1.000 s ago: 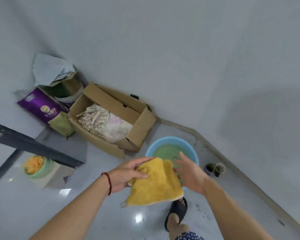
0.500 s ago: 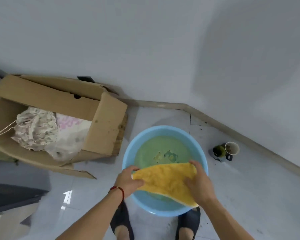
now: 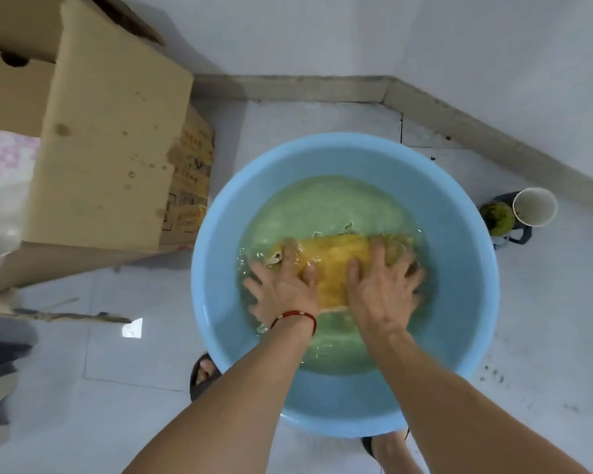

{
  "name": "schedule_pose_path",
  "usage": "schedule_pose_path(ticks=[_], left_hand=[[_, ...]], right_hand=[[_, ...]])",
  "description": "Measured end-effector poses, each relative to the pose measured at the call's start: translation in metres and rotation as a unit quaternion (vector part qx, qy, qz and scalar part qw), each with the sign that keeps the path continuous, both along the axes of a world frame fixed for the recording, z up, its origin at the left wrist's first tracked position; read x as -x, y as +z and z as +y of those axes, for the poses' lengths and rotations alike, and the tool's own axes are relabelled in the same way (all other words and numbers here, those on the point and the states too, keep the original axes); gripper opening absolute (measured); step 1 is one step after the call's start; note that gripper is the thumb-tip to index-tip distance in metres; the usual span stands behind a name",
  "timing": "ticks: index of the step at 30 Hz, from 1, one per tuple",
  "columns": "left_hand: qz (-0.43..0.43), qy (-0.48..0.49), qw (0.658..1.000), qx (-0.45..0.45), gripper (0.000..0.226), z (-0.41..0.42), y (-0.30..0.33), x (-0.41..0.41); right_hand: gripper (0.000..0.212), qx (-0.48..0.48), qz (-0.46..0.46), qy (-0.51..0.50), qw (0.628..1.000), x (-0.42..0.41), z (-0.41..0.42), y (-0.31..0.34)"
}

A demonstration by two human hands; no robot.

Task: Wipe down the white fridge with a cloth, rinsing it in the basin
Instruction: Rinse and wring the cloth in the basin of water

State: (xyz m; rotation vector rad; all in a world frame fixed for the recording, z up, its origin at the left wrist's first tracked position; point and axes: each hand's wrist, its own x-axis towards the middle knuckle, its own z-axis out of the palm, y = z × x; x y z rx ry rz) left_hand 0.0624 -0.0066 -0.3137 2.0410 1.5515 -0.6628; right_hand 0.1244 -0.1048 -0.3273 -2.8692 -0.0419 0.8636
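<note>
Yellow cloth (image 3: pixel 332 265) is submerged in the greenish water of the blue basin (image 3: pixel 220 268). It is pressed flat under the left hand (image 3: pixel 283 290) and right hand (image 3: pixel 382 285), fingers spread, nothing gripped. For a thorough rinse, cloth should be kneaded underwater, then wrung over the basin so the floor is kept dry.
</note>
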Motion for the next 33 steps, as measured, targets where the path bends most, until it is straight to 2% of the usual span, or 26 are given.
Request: schedule_pose_path(ticks=[2, 3, 4, 5, 6, 7, 8, 9, 10, 12, 13, 14, 16, 17, 19, 20, 22, 23, 24, 26, 27, 29, 30, 32, 33], left_hand=[[-0.049, 0.129, 0.989, 0.046, 0.053, -0.008, -0.001, -0.012], [-0.090, 0.209, 0.971, 0.076, 0.053, -0.010, -0.001, -0.017], [-0.124, 0.267, 0.950, 0.106, 0.055, -0.010, -0.002, -0.022], [-0.146, 0.296, 0.934, 0.137, 0.061, -0.009, 0.001, -0.026], [-0.154, 0.305, 0.926, 0.159, 0.069, -0.008, 0.003, -0.028], [-0.155, 0.304, 0.924, 0.170, 0.074, -0.005, 0.006, -0.029], [-0.161, 0.300, 0.924, 0.175, 0.072, 0.000, 0.009, -0.031], [-0.164, 0.289, 0.927, 0.172, 0.064, 0.004, 0.012, -0.032], [-0.156, 0.265, 0.937, 0.163, 0.056, 0.009, 0.015, -0.033], [-0.118, 0.196, 0.961, 0.153, 0.045, 0.016, 0.021, -0.033], [-0.113, 0.167, 0.967, 0.156, 0.040, 0.019, 0.023, -0.030], [-0.117, 0.141, 0.969, 0.163, 0.035, 0.020, 0.024, -0.026], [-0.138, 0.148, 0.966, 0.161, 0.023, 0.024, 0.026, -0.013], [-0.152, 0.171, 0.962, 0.150, 0.017, 0.026, 0.026, -0.005], [-0.163, 0.190, 0.959, 0.131, 0.028, 0.026, 0.027, 0.003], [-0.143, 0.192, 0.960, 0.144, 0.035, 0.023, 0.028, 0.003], [-0.101, 0.272, 0.936, 0.198, 0.048, 0.011, 0.029, -0.004], [-0.098, 0.316, 0.917, 0.222, 0.052, 0.004, 0.029, -0.011], [-0.108, 0.339, 0.904, 0.237, 0.055, 0.001, 0.027, -0.016], [-0.112, 0.337, 0.905, 0.236, 0.071, -0.005, 0.015, -0.019], [-0.110, 0.320, 0.912, 0.232, 0.076, -0.004, 0.010, -0.018], [-0.097, 0.265, 0.932, 0.228, 0.070, 0.004, 0.019, -0.022], [-0.085, 0.223, 0.946, 0.219, 0.064, 0.008, 0.022, -0.025], [-0.047, 0.154, 0.967, 0.199, 0.054, 0.012, 0.021, -0.028], [-0.043, 0.140, 0.968, 0.204, 0.052, 0.012, 0.021, -0.030]], right_hand=[[0.048, -0.114, 0.022, -0.092, 0.989, 0.007, 0.011, -0.006], [0.048, -0.196, 0.055, -0.155, 0.967, 0.010, 0.018, -0.004], [0.050, -0.270, 0.109, -0.233, 0.928, 0.011, 0.027, 0.002], [0.052, -0.330, 0.176, -0.324, 0.869, 0.012, 0.034, 0.009], [0.054, -0.360, 0.237, -0.399, 0.810, 0.011, 0.039, 0.016], [0.049, -0.377, 0.270, -0.444, 0.766, 0.010, 0.042, 0.020], [0.043, -0.383, 0.267, -0.441, 0.767, 0.006, 0.045, 0.022], [0.043, -0.379, 0.240, -0.401, 0.799, 0.005, 0.046, 0.021], [0.042, -0.362, 0.204, -0.325, 0.849, 0.002, 0.046, 0.022], [0.045, -0.254, 0.120, -0.083, 0.956, -0.005, 0.041, 0.025], [0.048, -0.181, 0.076, 0.054, 0.979, -0.009, 0.036, 0.024], [0.050, -0.122, 0.039, 0.157, 0.979, -0.014, 0.030, 0.025], [0.048, -0.063, -0.018, 0.233, 0.970, -0.025, 0.018, 0.023], [0.046, -0.037, -0.054, 0.222, 0.973, -0.028, 0.010, 0.017], [0.041, 0.002, -0.090, 0.152, 0.984, -0.023, 0.002, 0.010], [0.043, -0.009, -0.075, 0.107, 0.991, -0.014, 0.004, 0.008], [0.052, -0.115, 0.001, -0.014, 0.993, 0.010, 0.017, 0.007], [0.053, -0.186, 0.052, -0.105, 0.976, 0.020, 0.023, 0.007], [0.049, -0.250, 0.096, -0.214, 0.939, 0.026, 0.032, 0.010], [0.035, -0.327, 0.172, -0.390, 0.844, 0.029, 0.041, 0.019], [0.033, -0.339, 0.187, -0.416, 0.823, 0.028, 0.042, 0.023], [0.036, -0.327, 0.173, -0.359, 0.857, 0.023, 0.041, 0.029], [0.041, -0.302, 0.156, -0.293, 0.894, 0.018, 0.039, 0.029], [0.050, -0.188, 0.122, -0.050, 0.973, 0.009, 0.031, 0.026], [0.051, -0.126, 0.100, 0.070, 0.985, 0.004, 0.027, 0.023]])
